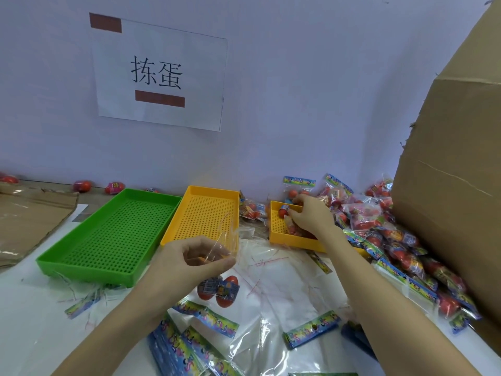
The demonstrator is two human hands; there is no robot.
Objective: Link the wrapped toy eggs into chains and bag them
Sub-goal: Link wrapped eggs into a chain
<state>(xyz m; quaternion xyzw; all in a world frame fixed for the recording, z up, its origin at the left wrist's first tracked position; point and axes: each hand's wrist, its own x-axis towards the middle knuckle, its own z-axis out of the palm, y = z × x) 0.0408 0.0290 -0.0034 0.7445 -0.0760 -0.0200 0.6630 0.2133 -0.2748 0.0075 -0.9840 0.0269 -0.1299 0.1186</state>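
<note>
- Left hand [189, 260] pinches a clear plastic bag [225, 240] between thumb and curled fingers, holding its mouth up over the bench [24, 321].
- Right hand [311, 215] reaches into the small yellow tray [295, 241], its fingers curled round wrapped toy eggs [284, 210]; whether these are already linked I cannot tell.
- One red egg just past the right fingertips lies on its side, long axis running roughly left to right, blunt end towards the left hand.
- Below the left hand, two more wrapped eggs [219, 290] lie on loose bags, long axes tilted up and away.
- Beyond the right hand, against the cardboard box [447, 185], a heap of filled bags [379, 221] suggests much of the job is done.
- Beside the left hand stand a green tray [81, 256] and a larger yellow tray [173, 232], and a stack of unfilled bags [189, 343] near the wrists says plenty is left.
</note>
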